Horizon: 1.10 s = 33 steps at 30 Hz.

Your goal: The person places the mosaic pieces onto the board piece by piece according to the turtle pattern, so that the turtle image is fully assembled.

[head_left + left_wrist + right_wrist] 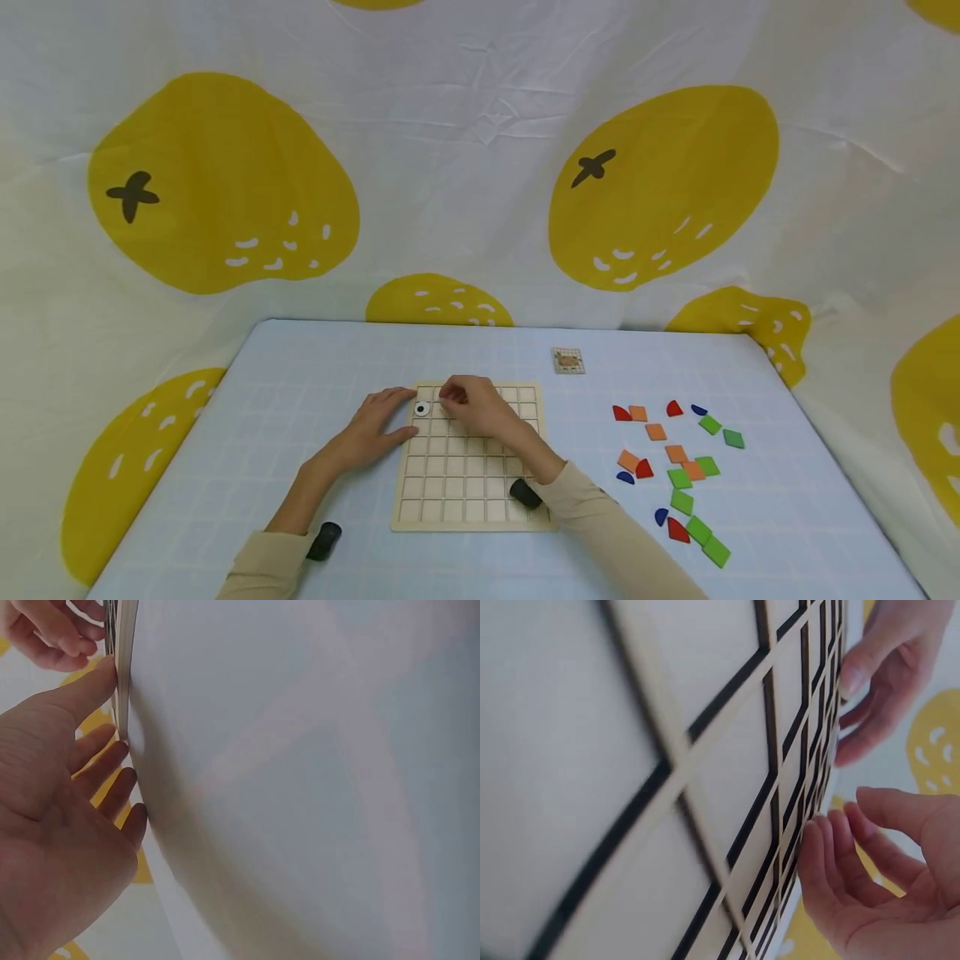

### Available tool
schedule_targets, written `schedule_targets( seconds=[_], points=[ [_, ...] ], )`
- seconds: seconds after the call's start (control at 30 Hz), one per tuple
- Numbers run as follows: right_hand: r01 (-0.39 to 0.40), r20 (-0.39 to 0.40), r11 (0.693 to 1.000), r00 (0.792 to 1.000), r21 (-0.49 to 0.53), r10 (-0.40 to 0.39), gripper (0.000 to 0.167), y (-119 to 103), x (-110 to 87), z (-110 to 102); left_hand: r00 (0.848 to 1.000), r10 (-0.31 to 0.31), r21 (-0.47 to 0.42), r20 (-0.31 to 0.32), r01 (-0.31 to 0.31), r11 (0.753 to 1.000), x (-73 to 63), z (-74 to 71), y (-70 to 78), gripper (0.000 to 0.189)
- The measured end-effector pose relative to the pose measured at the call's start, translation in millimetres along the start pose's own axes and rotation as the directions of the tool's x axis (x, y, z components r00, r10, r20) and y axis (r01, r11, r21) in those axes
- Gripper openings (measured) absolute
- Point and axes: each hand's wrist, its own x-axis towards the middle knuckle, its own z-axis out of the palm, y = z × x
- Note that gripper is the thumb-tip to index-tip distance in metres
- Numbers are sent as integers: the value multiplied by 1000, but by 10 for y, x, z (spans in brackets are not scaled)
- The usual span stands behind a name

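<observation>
A pale wooden grid board (453,487) lies on the table. One white tile with a black dot (422,409) sits in its left column, near the far left corner. My left hand (369,429) rests at the board's left edge, its fingers extended and spread from the thumb. Over the far rows, my right hand (480,406) bends its fingers down to the grid. In the right wrist view, those fingertips (810,829) meet the board's surface while the thumb stands apart from them. No piece shows between them.
Right of the board lie scattered flat pieces: orange squares (656,432), green tiles (682,502), red quarter circles (678,530) and blue half circles (626,477). A small patterned card (568,361) is at the back. Behind the table (300,367) hangs a white cloth with yellow fruit prints (225,183).
</observation>
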Motion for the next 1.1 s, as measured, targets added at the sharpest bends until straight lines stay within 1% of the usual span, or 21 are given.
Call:
schedule_targets(
  seconds=[0.2, 0.37, 0.6, 0.83, 0.97, 1.1],
  points=[
    [-1, -18, 1000, 1000, -23, 1, 16, 51, -120, -138, 1000, 4, 19, -1, -4, 1000, -8, 10, -2, 60],
    [15, -43, 999, 999, -47, -17, 15, 82, -243, -275, 1000, 9, 35, 4, -9, 999, -27, 12, 18, 60],
    [-3, -79, 997, 997, -79, -3, 14, 149, -412, -487, 1000, 25, 57, -10, -24, 998, -48, 15, 32, 59],
    [-17, -116, 994, 993, -104, 4, 12, 253, -558, -657, 999, 28, 50, -17, -27, 998, -72, 15, 21, 59],
    [-47, -151, 990, 988, -135, 26, 11, 298, -661, -759, 999, 43, 45, -26, -41, 998, -69, 7, 18, 58],
    [-104, -180, 983, 981, -154, 76, 10, 342, -779, -853, 998, 52, 47, -23, -51, 998, -61, 6, 11, 58]
  ],
)
